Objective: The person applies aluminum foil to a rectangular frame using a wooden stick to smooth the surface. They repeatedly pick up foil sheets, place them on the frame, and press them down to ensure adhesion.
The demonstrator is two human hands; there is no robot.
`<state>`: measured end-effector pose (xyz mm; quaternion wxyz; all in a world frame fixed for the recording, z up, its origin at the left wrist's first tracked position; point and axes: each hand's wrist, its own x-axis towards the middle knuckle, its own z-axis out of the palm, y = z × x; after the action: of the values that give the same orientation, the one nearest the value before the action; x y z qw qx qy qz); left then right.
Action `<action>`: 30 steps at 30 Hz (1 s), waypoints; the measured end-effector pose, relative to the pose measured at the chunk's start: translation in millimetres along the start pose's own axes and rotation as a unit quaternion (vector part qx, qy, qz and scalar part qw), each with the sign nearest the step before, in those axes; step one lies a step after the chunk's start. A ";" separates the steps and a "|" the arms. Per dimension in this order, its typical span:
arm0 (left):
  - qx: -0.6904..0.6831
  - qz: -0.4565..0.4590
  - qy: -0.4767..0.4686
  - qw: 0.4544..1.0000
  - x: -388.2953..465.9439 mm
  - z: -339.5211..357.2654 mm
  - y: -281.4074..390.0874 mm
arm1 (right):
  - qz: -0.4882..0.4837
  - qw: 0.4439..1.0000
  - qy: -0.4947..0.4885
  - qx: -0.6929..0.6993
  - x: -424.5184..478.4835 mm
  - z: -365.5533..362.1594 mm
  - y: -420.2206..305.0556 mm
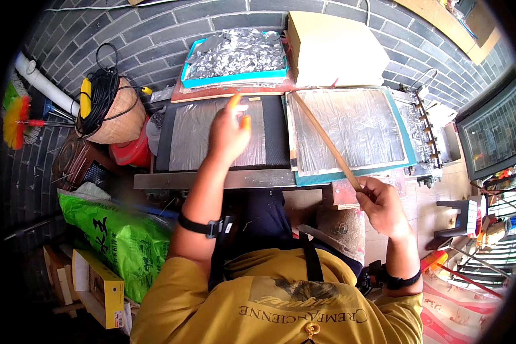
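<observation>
My right hand (380,206) grips the near end of a long thin wooden strip (327,139), which slants up and left across a wrinkled silvery sheet (361,129). That sheet lies on a pale backing over a teal mat (402,116). Over the left work surface is my left hand (232,131), with orange coverings on some fingertips and its fingers apart. Under and beside it, a second silvery sheet (193,133) lies on a black mat (277,129). Whether the left fingers touch anything, I cannot tell.
Behind the mats stand a blue tray (236,77) heaped with silvery scraps and a large stack of pale paper (335,51). At left are a basket (122,120) with black cable, a red container (131,150) and a green bag (116,241). A metal bar (176,180) edges the front.
</observation>
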<state>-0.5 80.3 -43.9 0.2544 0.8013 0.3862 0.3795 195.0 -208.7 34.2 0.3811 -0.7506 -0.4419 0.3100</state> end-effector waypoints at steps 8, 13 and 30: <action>0.057 0.077 -0.134 0.986 44.1 56.3 64.1 | -0.012 0.996 0.028 -0.085 -0.5 -7.3 3.9; 0.110 0.062 -0.176 0.976 50.2 61.5 61.9 | -0.010 0.997 0.011 -0.077 -5.4 -8.9 -4.0; 0.110 0.013 -0.202 0.973 54.2 68.6 58.9 | 0.126 0.960 -0.059 0.242 -11.4 -14.9 11.8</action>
<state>102.2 82.8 -20.3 0.2326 0.8893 0.3560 0.1683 207.3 -227.1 33.4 0.4824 -0.6658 -0.2772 0.4972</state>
